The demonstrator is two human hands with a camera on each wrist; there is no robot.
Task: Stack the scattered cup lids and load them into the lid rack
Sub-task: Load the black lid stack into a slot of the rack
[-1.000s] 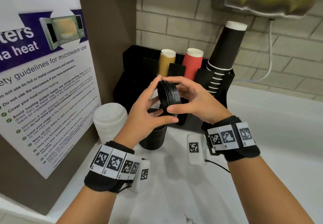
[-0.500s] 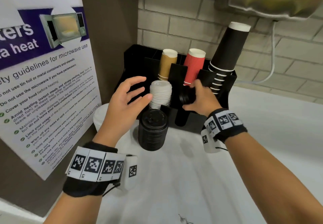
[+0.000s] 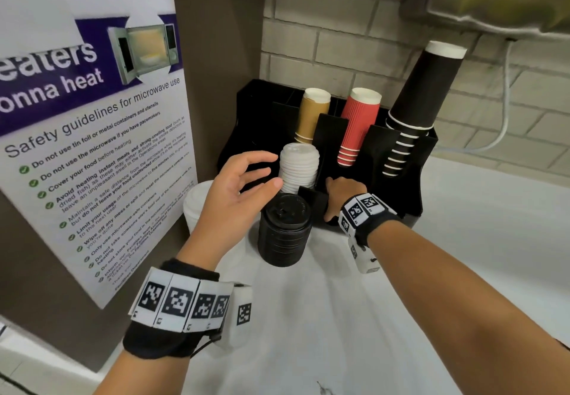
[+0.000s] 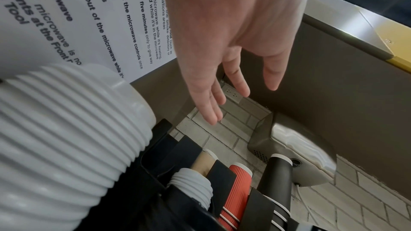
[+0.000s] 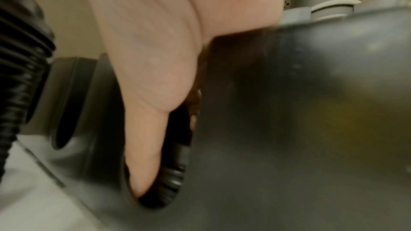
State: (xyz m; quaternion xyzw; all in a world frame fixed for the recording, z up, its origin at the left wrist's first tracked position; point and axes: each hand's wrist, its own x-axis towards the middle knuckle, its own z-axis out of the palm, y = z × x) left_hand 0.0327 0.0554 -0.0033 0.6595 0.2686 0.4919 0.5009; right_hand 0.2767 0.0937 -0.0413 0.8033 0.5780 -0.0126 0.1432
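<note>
Fingers of the right hand (image 3: 337, 198) reach down into a front slot of the lid rack (image 3: 398, 197), and the right wrist view shows the thumb (image 5: 144, 147) lying against a short stack of black lids (image 5: 173, 176) already low in that slot; the other fingers are hidden behind the slot wall, so whether they are curled round the lids I cannot tell. The left hand (image 3: 237, 197) hovers apart from it, fingers spread and relaxed, holding nothing.

Just below the left palm a taller stack of black lids (image 3: 285, 234) stands on the white counter (image 3: 462, 271), not yet loaded. Beyond the left fingertips a stack of white lids (image 3: 298, 169) sits in the neighbouring slot, and behind the left wrist a larger white stack (image 3: 196, 206) stands against the poster (image 3: 92, 135). Past both hands, brown cups (image 3: 311, 113), red cups (image 3: 357, 126) and black cups (image 3: 419, 101) lean out of the rear slots.

Judging from this, the risks are two: the inserted lids could tilt and jam if let go unevenly in the narrow slot, and the left palm, so near, could knock the free black stack over
</note>
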